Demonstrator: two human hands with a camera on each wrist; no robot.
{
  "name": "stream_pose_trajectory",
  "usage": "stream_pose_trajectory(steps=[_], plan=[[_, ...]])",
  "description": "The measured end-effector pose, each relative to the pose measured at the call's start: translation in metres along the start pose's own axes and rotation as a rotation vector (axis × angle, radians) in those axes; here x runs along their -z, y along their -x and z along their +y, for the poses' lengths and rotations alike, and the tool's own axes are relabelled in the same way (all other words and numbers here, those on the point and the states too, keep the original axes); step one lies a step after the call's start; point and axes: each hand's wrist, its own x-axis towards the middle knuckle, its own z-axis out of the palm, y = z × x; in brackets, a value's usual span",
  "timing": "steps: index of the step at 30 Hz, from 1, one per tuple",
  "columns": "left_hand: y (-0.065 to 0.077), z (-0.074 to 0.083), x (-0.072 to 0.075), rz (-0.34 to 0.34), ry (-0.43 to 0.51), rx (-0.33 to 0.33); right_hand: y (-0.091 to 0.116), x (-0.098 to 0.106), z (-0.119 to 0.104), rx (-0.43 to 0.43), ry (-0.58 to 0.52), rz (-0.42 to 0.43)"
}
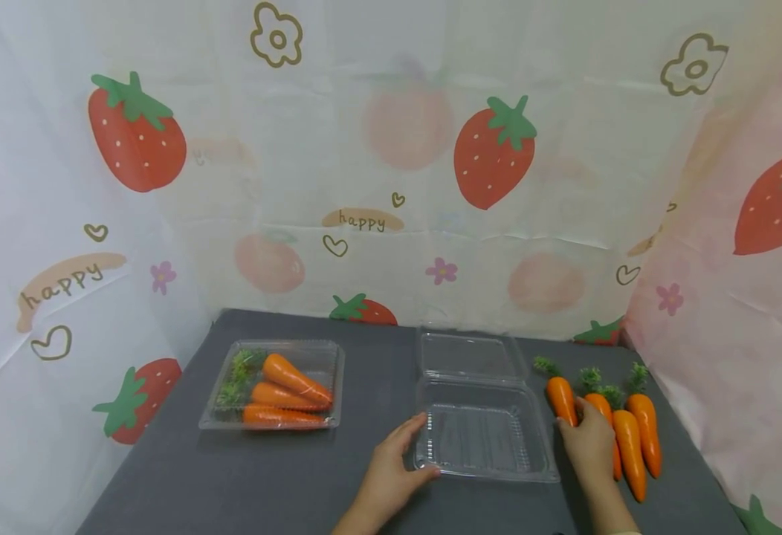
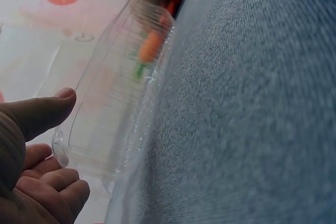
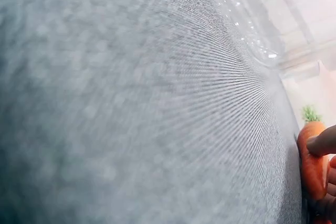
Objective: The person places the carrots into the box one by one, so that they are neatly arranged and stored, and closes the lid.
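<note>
An opened clear plastic clamshell box (image 1: 474, 438) lies in front of me, its lid (image 1: 464, 355) folded back. My left hand (image 1: 391, 464) is at the box's left front corner, thumb stretched out and fingers loosely bent; the left wrist view shows the thumb (image 2: 47, 111) beside the rim. Right of the box, my right hand (image 1: 588, 438) grips the leftmost carrot (image 1: 561, 400) between thumb and fingers. That carrot (image 3: 313, 166) lies on the table with its green top pointing away. Several more orange carrots (image 1: 630, 449) lie beside and partly under the hand.
On the left stands a closed clear box (image 1: 207, 416) with three carrots (image 1: 293, 377) inside, green tops to the left. A dark grey cloth (image 1: 264, 490) covers the table. White sheets (image 1: 364, 148) printed with strawberries hang behind and at both sides.
</note>
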Motion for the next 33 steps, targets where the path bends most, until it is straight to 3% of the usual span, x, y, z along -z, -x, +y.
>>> stream_pose_trajectory(steps=[12,20,27,33], plan=[[0.001,-0.001,0.002,-0.013,-0.004,0.035,0.005,0.005,-0.005,-0.065,-0.107,-0.004],[0.001,-0.002,0.002,-0.006,-0.022,0.024,0.004,0.017,-0.002,-0.093,-0.145,-0.018],[0.002,-0.002,0.001,-0.006,-0.053,0.026,0.008,0.024,0.0,-0.094,-0.172,0.046],[0.001,-0.001,0.004,-0.018,-0.036,0.04,0.014,0.031,-0.006,-0.071,-0.175,0.013]])
